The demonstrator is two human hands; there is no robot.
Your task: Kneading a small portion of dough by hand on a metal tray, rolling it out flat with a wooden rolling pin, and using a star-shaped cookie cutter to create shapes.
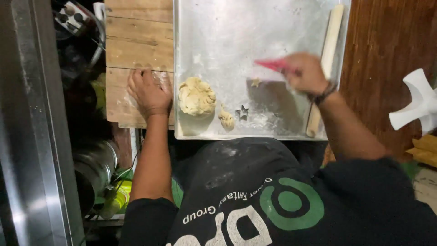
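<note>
Black shirt [291,200] below; right hand [306,73] grips a red scraper [273,65] on the floured tray [218,36]. Keep its edge flat. Left hand [149,91] rests open on wooden boards [136,45], dough [196,96] beside.

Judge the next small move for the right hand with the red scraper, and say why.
Probably a short scrape toward the dough ball. The right hand holds the red scraper on the floured metal tray, a small star-shaped dough piece lies just below its blade, and the left hand rests flat on the wooden board.
</note>
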